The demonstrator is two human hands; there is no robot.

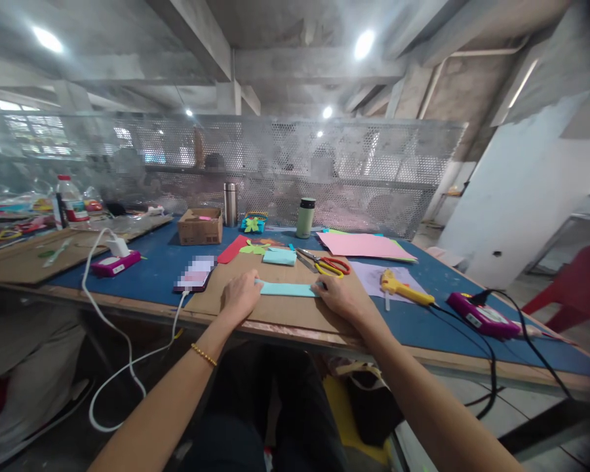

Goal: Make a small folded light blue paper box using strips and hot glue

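Note:
A light blue paper strip lies flat on a brown cardboard sheet on the blue table. My left hand pinches the strip's left end, fingers closed on it. My right hand presses down on the strip's right end with its fingertips. A second light blue paper piece lies just behind, and red-and-yellow scissors lie to its right.
A yellow glue gun, a magenta power strip with black cables, pink paper sheets, a phone on a white cable, a cardboard box, two flasks and a red chair surround the work spot.

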